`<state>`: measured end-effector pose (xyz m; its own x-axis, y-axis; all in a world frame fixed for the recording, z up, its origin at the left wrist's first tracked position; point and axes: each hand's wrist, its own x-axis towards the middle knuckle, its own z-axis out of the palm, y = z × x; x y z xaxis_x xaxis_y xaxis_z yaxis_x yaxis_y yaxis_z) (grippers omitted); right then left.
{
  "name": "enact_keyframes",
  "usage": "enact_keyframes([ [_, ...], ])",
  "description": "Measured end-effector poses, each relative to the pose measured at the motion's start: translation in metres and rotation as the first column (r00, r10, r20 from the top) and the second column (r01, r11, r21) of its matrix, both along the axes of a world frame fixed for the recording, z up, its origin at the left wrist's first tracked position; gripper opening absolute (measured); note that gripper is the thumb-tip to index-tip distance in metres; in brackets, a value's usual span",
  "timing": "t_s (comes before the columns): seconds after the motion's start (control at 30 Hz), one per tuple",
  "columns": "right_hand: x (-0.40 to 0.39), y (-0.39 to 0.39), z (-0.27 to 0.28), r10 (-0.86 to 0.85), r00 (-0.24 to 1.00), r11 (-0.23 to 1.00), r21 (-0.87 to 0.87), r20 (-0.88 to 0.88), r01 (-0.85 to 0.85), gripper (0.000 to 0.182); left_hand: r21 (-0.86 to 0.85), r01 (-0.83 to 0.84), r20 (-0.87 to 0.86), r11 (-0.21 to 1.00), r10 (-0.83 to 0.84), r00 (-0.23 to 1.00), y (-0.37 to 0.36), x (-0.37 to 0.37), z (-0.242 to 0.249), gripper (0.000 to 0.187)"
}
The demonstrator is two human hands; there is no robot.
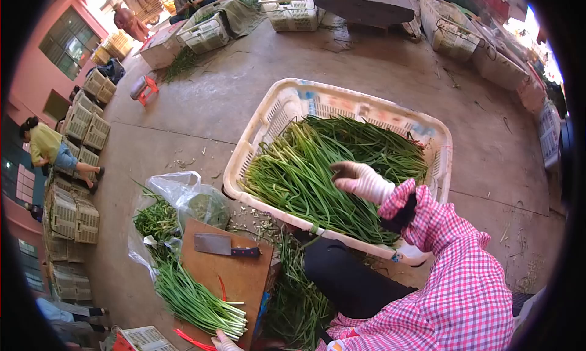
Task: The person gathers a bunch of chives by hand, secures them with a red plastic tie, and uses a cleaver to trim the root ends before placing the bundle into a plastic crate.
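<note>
My right hand (363, 181), in a striped glove with dark fingertips, is over the loose garlic chives (305, 174) in a big white plastic crate (339, 90). Its thumb and fingers are apart, holding nothing I can see. At the bottom edge, only part of my gloved left hand (226, 340) shows, fingers stretched out beside the white ends of a chive bundle (198, 299). That bundle lies on a wooden board (201, 262). A cleaver (213, 243) rests above it, and red strips (194, 340) lie near the left hand.
A clear plastic bag (189, 192) with greens stands behind the board. Discarded leaves (296, 296) pile up beside my leg. A red stool (145, 90) stands farther back. Stacked crates (73, 210) line the left, where a person (52, 149) bends. More crates (292, 15) stand at the back.
</note>
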<state>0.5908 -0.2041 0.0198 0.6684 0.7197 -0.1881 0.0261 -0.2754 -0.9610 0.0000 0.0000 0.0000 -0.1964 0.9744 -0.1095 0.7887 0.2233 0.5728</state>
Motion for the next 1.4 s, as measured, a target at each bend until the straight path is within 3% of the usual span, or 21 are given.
enact_keyframes([
  [0.03, 0.000, 0.012, -0.002, 0.003, 1.000, 1.000, 0.028, 0.001, -0.003, 0.065, 0.028, -0.003, 0.001, 1.000, 0.003, 1.000, 0.010, 0.003, 0.007, 0.056],
  [0.07, 0.012, 0.026, -0.019, -0.068, 0.985, 0.996, -0.043, 0.160, 0.076, 0.070, 0.091, 0.011, 0.110, 0.996, -0.021, 0.994, 0.008, 0.007, 0.011, 0.056],
  [0.17, 0.066, 0.038, -0.010, 0.115, 0.935, 0.782, -0.611, 0.334, 0.122, 0.097, 0.171, 0.196, -0.067, 0.966, -0.187, 0.980, -0.026, 0.062, 0.016, 0.049],
  [0.2, 0.080, 0.053, -0.025, 0.142, 0.945, 0.729, -0.677, 0.295, 0.102, 0.104, 0.172, 0.088, 0.267, 0.981, -0.132, 0.955, -0.007, 0.030, -0.029, 0.047],
  [0.23, 0.084, 0.066, -0.035, 0.155, 0.944, 0.659, -0.742, 0.292, 0.121, 0.106, 0.087, 0.009, 0.419, 0.996, -0.044, 0.907, -0.014, 0.062, -0.006, 0.050],
  [0.3, 0.086, 0.088, -0.050, 0.158, 0.978, 0.620, -0.784, 0.134, 0.007, 0.109, -0.093, -0.089, 0.566, 0.992, 0.126, 0.815, -0.021, 0.116, 0.043, 0.051],
  [0.33, 0.080, 0.101, -0.053, 0.208, 0.966, 0.628, -0.779, 0.157, -0.008, 0.110, 0.066, 0.087, 0.337, 0.994, -0.104, 0.936, -0.023, 0.126, 0.043, 0.051],
  [0.43, 0.050, 0.130, -0.062, 0.242, 0.940, 0.667, -0.745, 0.240, 0.019, 0.113, 0.007, 0.165, 0.329, 0.986, -0.158, 0.931, -0.019, 0.162, 0.064, 0.051],
  [0.47, 0.036, 0.133, -0.063, 0.244, 0.920, 0.699, -0.713, 0.306, 0.052, 0.114, 0.066, 0.157, 0.495, 0.985, -0.169, 0.852, -0.013, 0.158, 0.043, 0.051],
  [0.57, 0.005, 0.147, -0.065, 0.232, 0.868, 0.761, -0.638, 0.438, 0.118, 0.115, 0.181, 0.351, 0.234, 0.919, -0.387, 0.892, 0.002, 0.163, 0.004, 0.049],
  [0.6, 0.003, 0.151, -0.069, 0.226, 0.868, 0.753, -0.644, 0.442, 0.132, 0.115, 0.177, 0.353, 0.233, 0.919, -0.387, 0.892, -0.007, 0.191, 0.021, 0.049],
  [0.67, 0.007, 0.152, -0.072, 0.216, 0.891, 0.725, -0.677, 0.399, 0.127, 0.115, 0.239, 0.319, 0.519, 0.917, -0.398, 0.756, -0.027, 0.268, 0.075, 0.047],
  [0.7, 0.016, 0.151, -0.071, 0.212, 0.911, 0.708, -0.698, 0.353, 0.106, 0.115, 0.096, 0.401, 0.599, 0.911, -0.374, 0.708, -0.019, 0.256, 0.054, 0.056],
  [0.8, 0.043, 0.147, -0.069, 0.149, 0.968, 0.672, -0.739, 0.202, 0.051, 0.111, 0.064, 0.385, 0.780, 0.921, -0.287, 0.557, -0.025, 0.293, 0.070, 0.056],
  [0.87, 0.061, 0.144, -0.074, 0.066, 0.990, 0.667, -0.743, 0.126, 0.050, 0.108, -0.045, 0.438, 0.940, 0.898, -0.110, 0.322, -0.025, 0.306, 0.074, 0.056],
  [0.97, 0.075, 0.131, -0.095, -0.100, 0.995, 0.821, -0.567, -0.019, 0.072, 0.102, -0.083, 0.501, 0.989, 0.862, 0.011, 0.145, -0.022, 0.322, 0.071, 0.057],
  [1.03, 0.072, 0.120, -0.123, -0.233, 0.972, 0.947, -0.228, 0.001, 0.227, 0.095, -0.088, 0.522, 0.995, 0.848, 0.056, 0.077, -0.021, 0.334, 0.069, 0.058],
  [1.1, 0.062, 0.111, -0.130, -0.245, 0.950, 0.950, 0.146, -0.192, 0.275, 0.093, -0.068, 0.581, 0.997, 0.811, 0.072, 0.016, -0.019, 0.348, 0.063, 0.059],
  [1.17, 0.044, 0.098, -0.111, -0.215, 0.928, 0.912, 0.277, -0.304, 0.302, 0.093, -0.069, 0.606, 0.995, 0.792, 0.099, -0.015, -0.018, 0.362, 0.055, 0.061],
  [1.3, 0.006, 0.073, -0.083, -0.129, 0.967, 0.902, 0.378, -0.221, 0.207, 0.094, -0.055, 0.705, 0.998, 0.707, 0.023, 0.055, -0.029, 0.392, 0.037, 0.071],
  [1.4, -0.022, 0.056, -0.064, -0.123, 0.964, 0.980, 0.185, 0.235, 0.080, 0.091, -0.036, 0.741, 0.986, 0.671, -0.096, 0.134, -0.041, 0.407, 0.005, 0.078],
])
